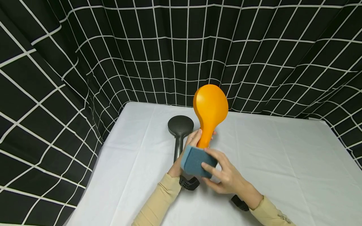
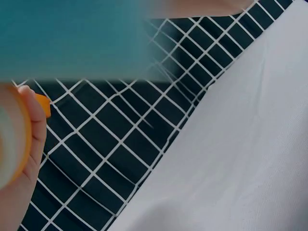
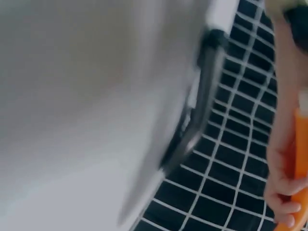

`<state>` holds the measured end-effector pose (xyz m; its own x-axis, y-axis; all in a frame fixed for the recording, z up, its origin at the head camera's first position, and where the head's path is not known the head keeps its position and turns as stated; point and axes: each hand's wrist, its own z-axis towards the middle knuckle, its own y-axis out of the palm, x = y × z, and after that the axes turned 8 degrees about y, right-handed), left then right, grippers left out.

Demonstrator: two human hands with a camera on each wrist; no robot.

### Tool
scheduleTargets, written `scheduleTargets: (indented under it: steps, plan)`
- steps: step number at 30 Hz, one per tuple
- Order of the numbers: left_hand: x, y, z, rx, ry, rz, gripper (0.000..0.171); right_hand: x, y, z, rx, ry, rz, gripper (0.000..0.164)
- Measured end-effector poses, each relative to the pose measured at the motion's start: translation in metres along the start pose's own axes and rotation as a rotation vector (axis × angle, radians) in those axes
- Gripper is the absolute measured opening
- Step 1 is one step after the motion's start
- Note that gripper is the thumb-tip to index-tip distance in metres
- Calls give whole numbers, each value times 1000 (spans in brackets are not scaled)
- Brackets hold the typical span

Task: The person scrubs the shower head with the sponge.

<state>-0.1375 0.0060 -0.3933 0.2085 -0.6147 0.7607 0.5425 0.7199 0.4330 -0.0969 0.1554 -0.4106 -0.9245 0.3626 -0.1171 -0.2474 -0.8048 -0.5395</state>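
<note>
An orange shower head [image 1: 210, 103] is held up by its handle in my left hand [image 1: 194, 138], its rounded back turned toward the head camera. In the left wrist view, fingers wrap the handle beside its pale round end [image 2: 7, 139]. My right hand [image 1: 223, 174] holds a blue sponge [image 1: 198, 161] between thumb and fingers, in front of the lower handle. The sponge hides part of the left hand, and whether it touches the handle I cannot tell. A black shower head [image 1: 180, 125] lies on the table, left of the orange one, its lower handle hidden behind the left forearm.
A white cloth covers the table [image 1: 271, 157]. Black curtains [image 1: 169, 47] with a white grid hang along the back and sides. Dark straps with devices are on both wrists, below beige sleeves [image 1: 158, 197].
</note>
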Motion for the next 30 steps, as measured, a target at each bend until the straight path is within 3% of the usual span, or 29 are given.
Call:
scheduleTargets:
  steps: [2, 4, 9, 12, 14, 15, 19, 21, 23, 26, 30]
  plan:
    - [7, 4, 1, 10, -57, -6, 49, 1, 1, -5, -38, -46, -6, 33]
    - [1, 0, 1, -6, -13, 43, 54, 6, -1, 0, 17, -24, -19, 33]
    - [-26, -15, -2, -61, 55, 173, 56, 14, -21, 37, 255, 284, -47, 43]
    - [-25, -13, -2, -82, 13, 165, 49, 8, -26, 49, 312, 412, -50, 48]
    - [-17, -10, -3, -72, 23, 163, 53, 5, -21, 44, 298, 374, -30, 46]
    - [-12, -7, -1, -72, -3, 108, 54, 3, -17, 39, 268, 320, -18, 44]
    - [8, 3, 2, -21, -32, 61, 62, 1, -3, 14, 73, 36, 49, 36]
    - [12, 6, 3, -30, -48, 35, 62, 4, -1, 6, 9, -69, 66, 37]
    - [12, 6, 2, -21, -23, 103, 67, 9, -1, 5, 19, -111, 68, 38]
    - [2, -1, -2, -23, -21, 122, 70, 21, -4, 14, 135, -31, 22, 37]
    - [-14, -11, -4, -17, -43, 136, 47, 33, -7, 27, 308, 252, -71, 41]
